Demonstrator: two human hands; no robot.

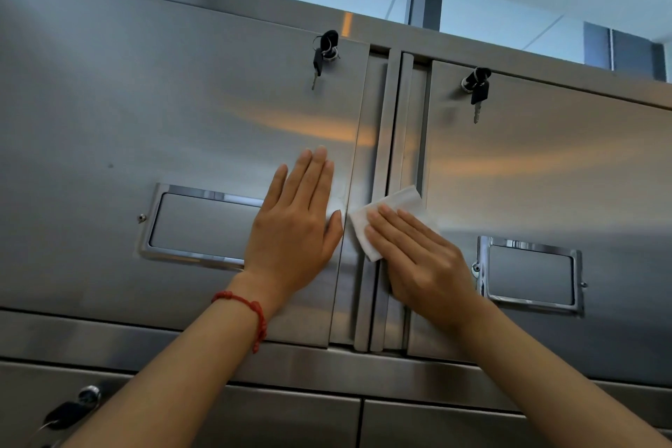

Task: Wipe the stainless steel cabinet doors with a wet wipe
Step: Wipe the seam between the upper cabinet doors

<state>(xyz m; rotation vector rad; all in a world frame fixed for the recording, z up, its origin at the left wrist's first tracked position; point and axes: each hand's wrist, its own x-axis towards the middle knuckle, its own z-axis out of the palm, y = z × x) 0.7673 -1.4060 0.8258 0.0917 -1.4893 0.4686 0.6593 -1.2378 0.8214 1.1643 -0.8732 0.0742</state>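
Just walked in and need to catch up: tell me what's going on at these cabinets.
A person is wiping stainless steel cabinets. The right hand presses a white wet wipe flat against the centre strip between the two upper doors. The left hand rests open on the left door, beside its recessed handle. Keys hang in both door locks.

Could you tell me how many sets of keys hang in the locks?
3: one on the left door, one on the right door, one at the bottom-left corner, partly cut off.
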